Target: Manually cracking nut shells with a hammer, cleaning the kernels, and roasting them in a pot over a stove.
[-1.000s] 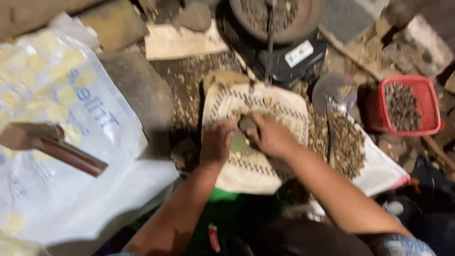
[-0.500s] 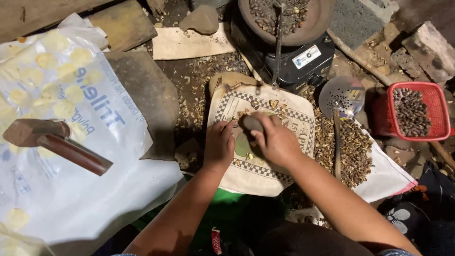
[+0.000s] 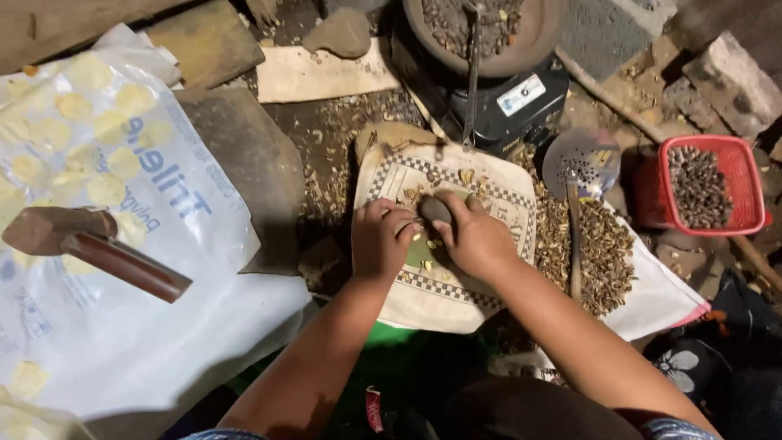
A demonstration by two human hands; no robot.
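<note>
Hands meet right over the middle of a cream cloth with a dark checkered border (image 3: 444,293) that's spread on the ground. The right hand (image 3: 476,240) has its fingers (image 3: 450,204) curled down tight on a small dark grey rounded stone (image 3: 434,210), so the stone sits under the fingertips with only its left half poking out. The left hand (image 3: 379,240) is pressed in just beside it, fingers bent together and touching the stone's left edge; whether they pinch something small underneath, I can't tell. Under both hands there's a green patch (image 3: 422,253) on the cloth with a few pale shell bits around.

To the right, a heap of brown nut shells (image 3: 603,253) lies on a white cloth, with a round metal perforated ladle (image 3: 580,159) resting across it. Further right is a red plastic basket of dark kernels (image 3: 702,186). Well off to the left, a wooden-handled hammer (image 3: 85,244) lies on a big white printed plastic sack (image 3: 122,326).
</note>
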